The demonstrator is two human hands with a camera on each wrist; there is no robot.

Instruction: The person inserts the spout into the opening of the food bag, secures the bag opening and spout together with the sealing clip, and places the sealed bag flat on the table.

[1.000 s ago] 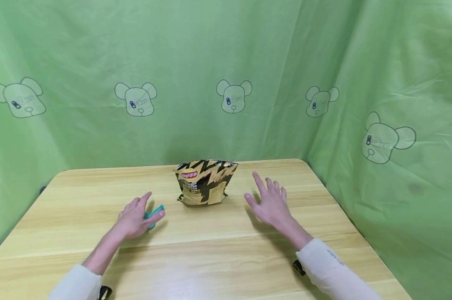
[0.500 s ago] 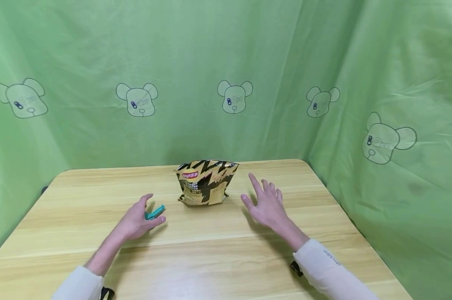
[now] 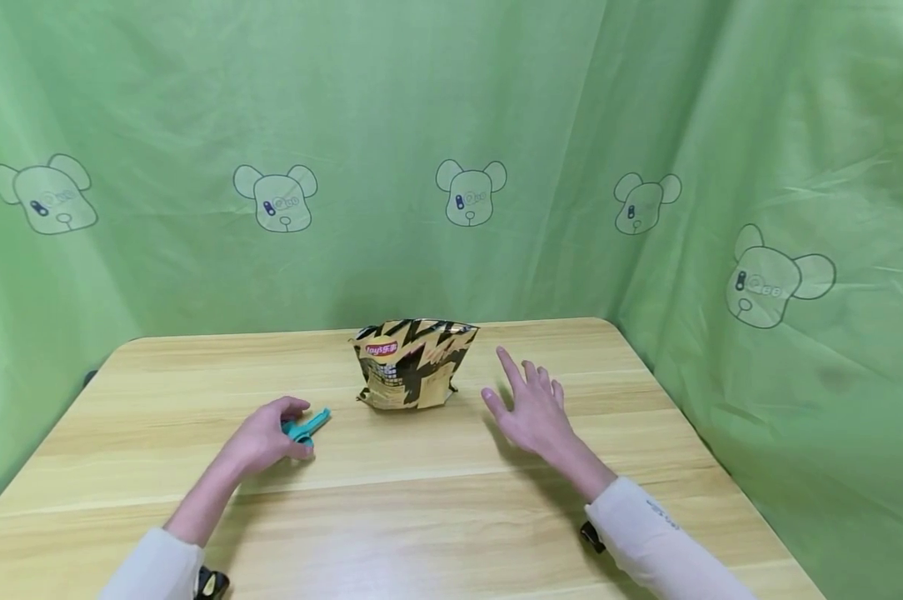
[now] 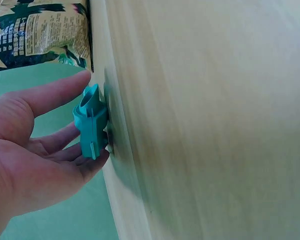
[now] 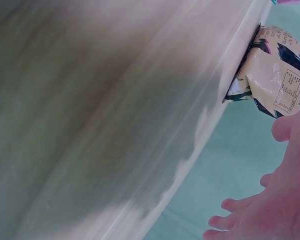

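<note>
In the head view a teal plastic clip (image 3: 306, 427) lies on the table, left of the middle. My left hand (image 3: 262, 437) is curled round it, thumb on the near side and fingers on the far side. The left wrist view shows the teal clip (image 4: 92, 122) between thumb and fingers, low against the tabletop; how firmly they press it cannot be seen. A gold and black Lay's chip bag (image 3: 410, 367) stands upright beyond, its top edge wide. To the bag's right, my right hand (image 3: 534, 412) hovers over the table with spread fingers and holds nothing.
The light wooden table (image 3: 436, 533) runs back to a green curtain (image 3: 376, 108) printed with bear heads. More curtain hangs along the right and left sides. Dark straps (image 3: 592, 537) show at the cuffs.
My left hand has drawn back slightly and its fingers have curled in round the clip, which has turned a little. The right hand has shifted slightly left and then stayed still.
</note>
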